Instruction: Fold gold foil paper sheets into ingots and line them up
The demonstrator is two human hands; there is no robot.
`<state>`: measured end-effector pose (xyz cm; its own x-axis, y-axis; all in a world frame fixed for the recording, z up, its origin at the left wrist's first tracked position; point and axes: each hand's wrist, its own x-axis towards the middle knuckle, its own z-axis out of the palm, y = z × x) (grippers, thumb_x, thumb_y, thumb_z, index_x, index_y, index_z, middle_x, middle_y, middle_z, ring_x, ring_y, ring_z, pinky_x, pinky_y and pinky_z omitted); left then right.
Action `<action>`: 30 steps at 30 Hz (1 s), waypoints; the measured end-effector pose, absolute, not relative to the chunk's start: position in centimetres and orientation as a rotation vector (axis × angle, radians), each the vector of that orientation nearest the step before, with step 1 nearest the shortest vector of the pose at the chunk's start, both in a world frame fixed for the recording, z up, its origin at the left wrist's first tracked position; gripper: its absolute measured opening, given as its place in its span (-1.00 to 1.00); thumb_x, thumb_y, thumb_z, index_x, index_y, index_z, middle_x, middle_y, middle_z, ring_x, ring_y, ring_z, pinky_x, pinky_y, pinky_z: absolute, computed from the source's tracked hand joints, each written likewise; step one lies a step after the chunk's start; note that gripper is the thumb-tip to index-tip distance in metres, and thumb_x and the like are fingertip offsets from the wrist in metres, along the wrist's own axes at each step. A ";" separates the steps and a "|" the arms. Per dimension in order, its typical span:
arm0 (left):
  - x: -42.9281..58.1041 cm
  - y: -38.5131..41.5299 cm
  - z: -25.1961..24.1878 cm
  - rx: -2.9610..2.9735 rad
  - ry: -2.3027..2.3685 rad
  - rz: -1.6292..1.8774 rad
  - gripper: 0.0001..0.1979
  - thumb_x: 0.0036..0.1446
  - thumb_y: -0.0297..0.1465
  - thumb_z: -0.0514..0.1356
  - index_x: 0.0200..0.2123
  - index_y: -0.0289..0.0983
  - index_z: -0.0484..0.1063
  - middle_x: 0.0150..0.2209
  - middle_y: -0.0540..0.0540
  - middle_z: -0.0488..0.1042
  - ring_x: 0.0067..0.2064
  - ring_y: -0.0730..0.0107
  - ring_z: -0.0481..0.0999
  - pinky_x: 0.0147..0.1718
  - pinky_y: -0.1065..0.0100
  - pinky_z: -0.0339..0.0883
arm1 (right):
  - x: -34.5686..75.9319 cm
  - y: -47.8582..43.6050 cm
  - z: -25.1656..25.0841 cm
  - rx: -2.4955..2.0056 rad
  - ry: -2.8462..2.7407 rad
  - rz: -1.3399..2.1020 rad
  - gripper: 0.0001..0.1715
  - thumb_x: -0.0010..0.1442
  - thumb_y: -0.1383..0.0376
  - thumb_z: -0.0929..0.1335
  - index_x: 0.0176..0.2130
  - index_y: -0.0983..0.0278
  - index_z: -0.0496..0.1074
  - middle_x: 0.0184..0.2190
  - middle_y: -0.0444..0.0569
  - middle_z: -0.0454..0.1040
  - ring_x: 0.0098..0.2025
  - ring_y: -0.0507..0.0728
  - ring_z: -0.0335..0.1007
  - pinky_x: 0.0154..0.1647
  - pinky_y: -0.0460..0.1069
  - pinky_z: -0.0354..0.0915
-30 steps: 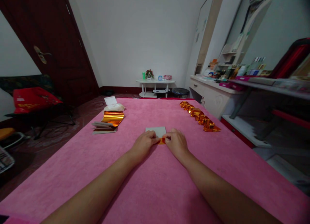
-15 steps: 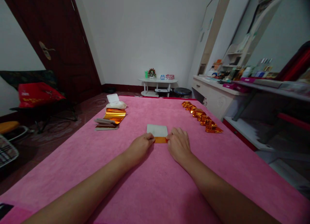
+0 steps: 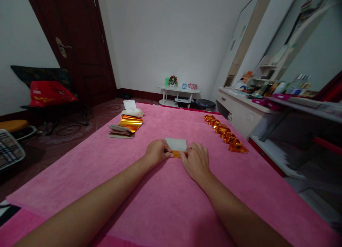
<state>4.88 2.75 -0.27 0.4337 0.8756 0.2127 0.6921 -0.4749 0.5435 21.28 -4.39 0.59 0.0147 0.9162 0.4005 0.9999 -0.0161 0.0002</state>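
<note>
A sheet of paper (image 3: 176,143), pale with a folded gold strip (image 3: 176,154) along its near edge, lies flat in the middle of a pink cloth (image 3: 160,200). The left hand (image 3: 157,151) pinches the strip's left end between thumb and fingers. The right hand (image 3: 196,159) has its thumb and forefinger closed at the right end, its other fingers bent and close together. Farther off to the left sit a stack of papers (image 3: 121,135), a shiny gold sheet (image 3: 131,123) and a white packet with its lid up (image 3: 133,112). To the right runs a row of crumpled-looking gold foil pieces (image 3: 223,132).
</note>
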 end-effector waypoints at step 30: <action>9.3 0.0 1.4 2.637 1.673 0.535 -0.30 0.02 0.16 0.03 -0.28 -0.40 0.52 -0.27 -0.36 0.46 -0.23 0.03 0.49 -0.34 0.26 0.24 | 22.7 -4.6 -1.0 -2.039 -1.910 -0.103 -0.79 0.18 0.45 0.21 -0.23 0.23 0.36 -0.20 0.00 0.39 -0.12 0.18 0.27 -0.24 0.01 0.07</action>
<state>9.33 0.02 1.37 0.3854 0.8744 0.2948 0.8833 -0.4420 0.1561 22.69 -4.64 -1.01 0.0914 0.9545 0.2839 0.9795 -0.0347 -0.1986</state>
